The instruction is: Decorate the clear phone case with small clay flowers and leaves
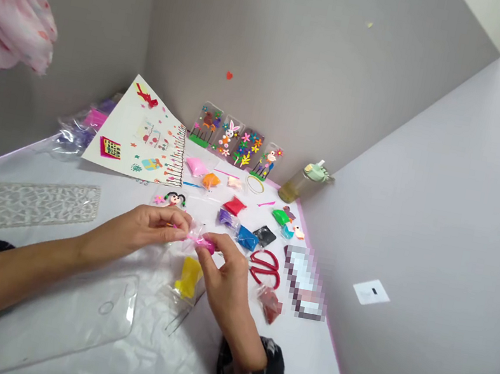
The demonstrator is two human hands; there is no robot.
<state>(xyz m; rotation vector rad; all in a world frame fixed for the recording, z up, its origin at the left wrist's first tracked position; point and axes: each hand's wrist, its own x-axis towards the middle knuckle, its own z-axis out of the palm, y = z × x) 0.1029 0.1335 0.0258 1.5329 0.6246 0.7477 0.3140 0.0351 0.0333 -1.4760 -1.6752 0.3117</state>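
Observation:
In the head view, my left hand [161,225] and my right hand [226,268] meet above the table, both closed in a pinch. Between them is a small clear bag of bright pink clay [205,244]. The right fingers grip the clay end, while the left fingertips pinch the other side, where a thin pink strand shows. Just beyond the left hand lies a clay figure with a white face and black hair [175,199]. A bag of yellow clay [188,277] rests below the hands. Red-handled scissors [266,268] lie to the right, their blades partly hidden.
Bags of red [234,205], blue [247,238] and black clay [265,236] lie beyond my hands. Decorated clear phone cases [249,148] lean on the wall beside a drawn sheet [138,135]. A bottle [301,183] stands at the right edge. Clear cases [86,319] lie at left.

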